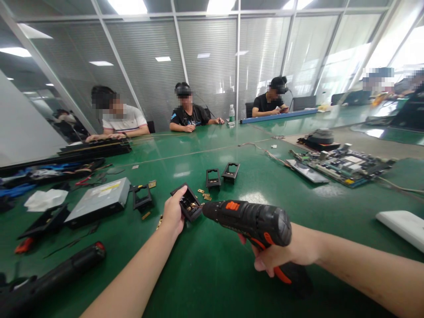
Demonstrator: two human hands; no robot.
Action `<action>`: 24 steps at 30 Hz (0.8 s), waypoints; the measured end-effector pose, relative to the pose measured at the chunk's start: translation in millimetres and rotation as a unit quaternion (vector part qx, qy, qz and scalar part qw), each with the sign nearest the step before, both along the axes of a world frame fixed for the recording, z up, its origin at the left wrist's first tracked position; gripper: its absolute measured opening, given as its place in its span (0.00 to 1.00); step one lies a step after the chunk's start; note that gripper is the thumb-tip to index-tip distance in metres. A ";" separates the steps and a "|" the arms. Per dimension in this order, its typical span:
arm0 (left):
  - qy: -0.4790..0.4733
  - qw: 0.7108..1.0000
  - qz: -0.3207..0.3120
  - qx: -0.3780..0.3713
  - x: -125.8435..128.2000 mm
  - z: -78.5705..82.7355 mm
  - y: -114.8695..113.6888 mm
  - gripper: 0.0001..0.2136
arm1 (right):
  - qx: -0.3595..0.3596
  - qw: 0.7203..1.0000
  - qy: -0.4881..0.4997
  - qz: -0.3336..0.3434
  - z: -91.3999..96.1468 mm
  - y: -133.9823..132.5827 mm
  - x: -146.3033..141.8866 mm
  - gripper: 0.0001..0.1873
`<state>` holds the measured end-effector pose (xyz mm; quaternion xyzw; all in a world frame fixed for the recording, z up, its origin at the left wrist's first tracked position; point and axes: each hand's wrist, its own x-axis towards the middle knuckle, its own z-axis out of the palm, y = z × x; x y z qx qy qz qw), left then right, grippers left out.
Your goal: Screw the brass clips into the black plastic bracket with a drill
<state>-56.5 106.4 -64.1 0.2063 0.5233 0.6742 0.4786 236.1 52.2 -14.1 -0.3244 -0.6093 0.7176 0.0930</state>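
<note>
Fingers (179, 197) of the left hand (172, 216) are closed around a small black plastic holder (196, 213). They pinch it by its outer sides, just above the green worktop (212, 278). The right hand (281, 258) has its fingers wrapped tight on the grip of a power screwdriver (251, 221). Its tip points into the holder, where little gold screws (188, 204) shine.

I think the holder is light and stiff, but thin, so it could crack if squeezed hard. It may also twist or slip when the tool pushes on it, so the sides look like the best place to hold. The screwdriver looks heavy, with a bumpy grip that should not slide.

Another holder (213, 178) sits near on the worktop, with small gold pieces (206, 194) just beside it. A grey metal box (99, 201) lies to the left, well apart.
</note>
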 end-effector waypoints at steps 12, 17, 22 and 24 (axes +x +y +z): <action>-0.022 0.999 0.023 0.032 3.9 1.5 -3.8 0.13 | 0.022 0.999 0.009 0.030 -8.2 0.3 5.1 0.30; -0.031 0.996 0.056 0.058 7.4 3.1 -6.1 0.15 | 0.045 0.998 0.004 0.032 -1.9 -4.7 2.9 0.25; -0.007 0.993 0.073 0.095 13.8 9.0 -12.1 0.16 | 0.109 0.991 -0.004 0.081 7.7 -10.5 1.0 0.13; 0.001 0.991 0.081 0.111 16.1 11.5 -14.5 0.18 | 0.158 0.982 0.015 0.100 9.2 -13.1 0.5 0.12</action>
